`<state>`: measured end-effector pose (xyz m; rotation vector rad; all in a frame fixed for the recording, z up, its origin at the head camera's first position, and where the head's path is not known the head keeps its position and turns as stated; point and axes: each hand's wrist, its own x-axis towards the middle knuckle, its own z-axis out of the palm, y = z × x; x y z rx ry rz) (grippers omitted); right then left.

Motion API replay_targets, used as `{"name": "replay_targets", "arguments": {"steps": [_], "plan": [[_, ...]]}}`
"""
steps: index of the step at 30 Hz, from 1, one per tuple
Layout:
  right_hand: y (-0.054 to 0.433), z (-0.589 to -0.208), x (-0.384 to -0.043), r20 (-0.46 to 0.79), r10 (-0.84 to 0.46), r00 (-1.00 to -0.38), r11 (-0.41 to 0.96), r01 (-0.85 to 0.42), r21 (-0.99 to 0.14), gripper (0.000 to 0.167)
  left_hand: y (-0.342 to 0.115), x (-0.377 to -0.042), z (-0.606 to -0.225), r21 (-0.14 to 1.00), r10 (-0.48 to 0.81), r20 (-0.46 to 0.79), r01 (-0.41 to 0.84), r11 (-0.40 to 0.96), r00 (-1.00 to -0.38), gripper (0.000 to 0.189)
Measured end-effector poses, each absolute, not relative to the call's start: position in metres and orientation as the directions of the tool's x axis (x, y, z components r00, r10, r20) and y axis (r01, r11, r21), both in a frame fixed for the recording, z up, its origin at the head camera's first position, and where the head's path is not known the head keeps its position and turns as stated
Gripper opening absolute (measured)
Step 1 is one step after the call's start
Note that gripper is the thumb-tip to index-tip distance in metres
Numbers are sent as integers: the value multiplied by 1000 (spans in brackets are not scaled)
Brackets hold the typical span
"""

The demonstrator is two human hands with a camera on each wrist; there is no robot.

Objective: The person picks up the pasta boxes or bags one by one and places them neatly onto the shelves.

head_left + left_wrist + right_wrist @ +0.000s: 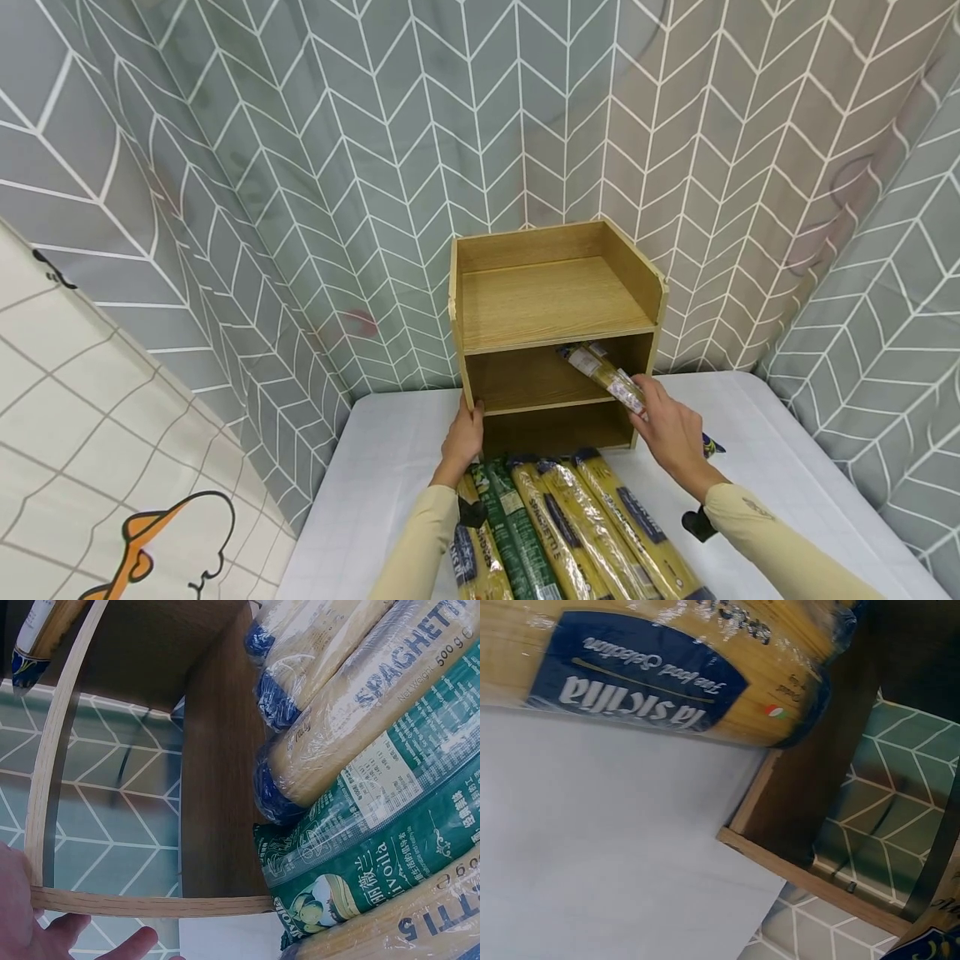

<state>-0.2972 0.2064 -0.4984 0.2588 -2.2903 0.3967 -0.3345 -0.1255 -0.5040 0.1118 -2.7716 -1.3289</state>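
Observation:
A small wooden shelf unit (558, 300) stands on the table, its open compartments facing me. My left hand (461, 442) holds the front edge of its left side board, thumb inside and fingers outside; in the left wrist view fingers (135, 946) show beyond the board. With my right hand (667, 425) I grip a clear-wrapped spaghetti pack (600, 371) by its near part. The pack slants, its far end inside the middle compartment at the right. In the right wrist view only a corner of this pack (930, 946) shows, and the right hand is out of sight.
Several yellow spaghetti packs (637, 533) and a green spaghetti pack (521, 529) lie side by side before the shelf, their far ends close to its lower compartment. White cloth covers the table (390, 433). A patterned curtain (375, 208) hangs behind.

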Motion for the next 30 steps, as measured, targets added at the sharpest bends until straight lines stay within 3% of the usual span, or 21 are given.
{"name": "replay_targets", "arguments": {"steps": [12, 18, 25, 30], "plan": [[203, -482, -309, 687, -53, -725, 936, -276, -218, 50, -123, -333, -502, 786, -95, 23, -41, 617, -995, 59], [203, -476, -309, 604, -41, -796, 948, -222, -228, 52, -122, -335, -502, 784, -88, 25, -35, 619, -996, 59], [199, -470, -305, 505, -110, -856, 963, -217, -158, 64, -124, -335, -504, 780, -96, 29, -38, 625, -995, 58], [197, -470, -299, 477, -153, -865, 968, -229, -104, 55, -125, -336, -507, 778, -101, 37, -34, 628, -994, 58]]}}
